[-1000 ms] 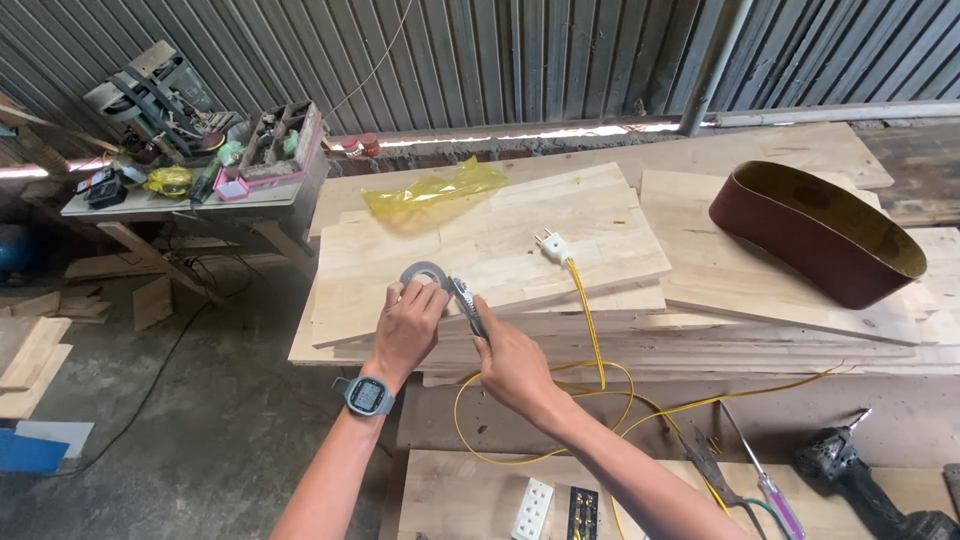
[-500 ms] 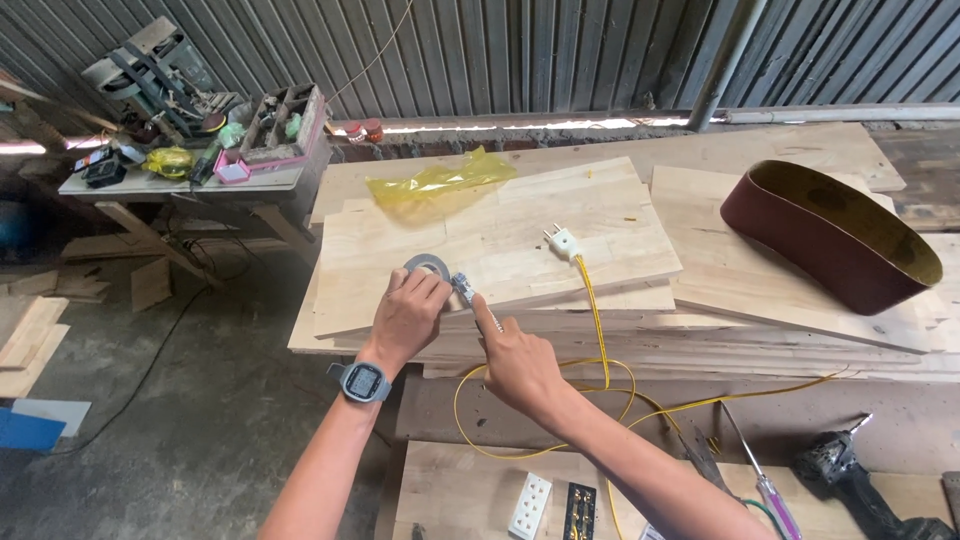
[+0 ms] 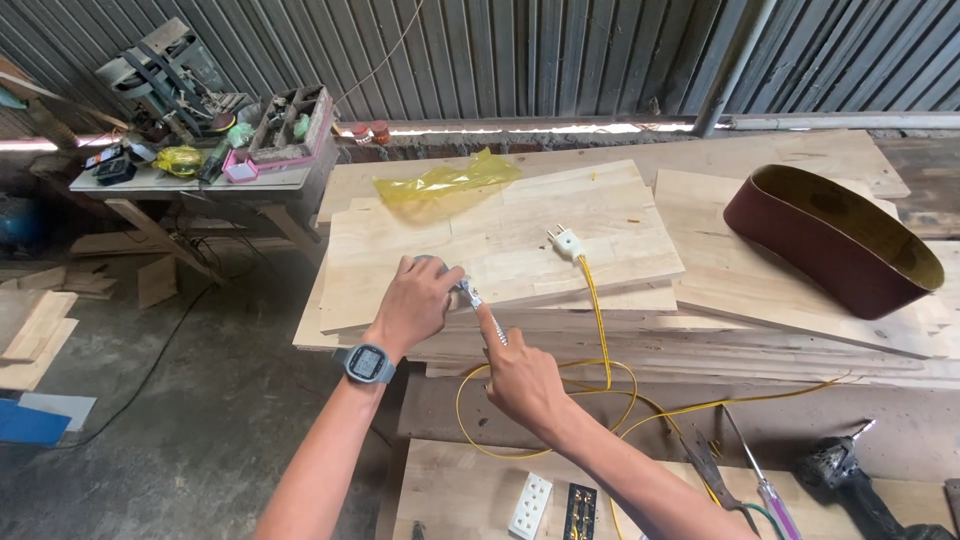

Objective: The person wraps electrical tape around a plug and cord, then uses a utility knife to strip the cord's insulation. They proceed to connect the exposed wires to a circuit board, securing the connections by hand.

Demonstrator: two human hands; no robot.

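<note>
Left hand [image 3: 418, 300] grips tape roll [image 3: 447, 272] — right hand [image 3: 522, 378] pulls strip.

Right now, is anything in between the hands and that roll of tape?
Nothing visible. The left hand already wraps around the grey tape roll, and the right hand touches the strip pulled from it with a finger. The white plug on the yellow cord lies off to the side.

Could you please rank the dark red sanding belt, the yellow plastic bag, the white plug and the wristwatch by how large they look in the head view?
1. dark red sanding belt
2. yellow plastic bag
3. wristwatch, though it sits nearer the camera, so its rank over the plug is unsure
4. white plug
</note>
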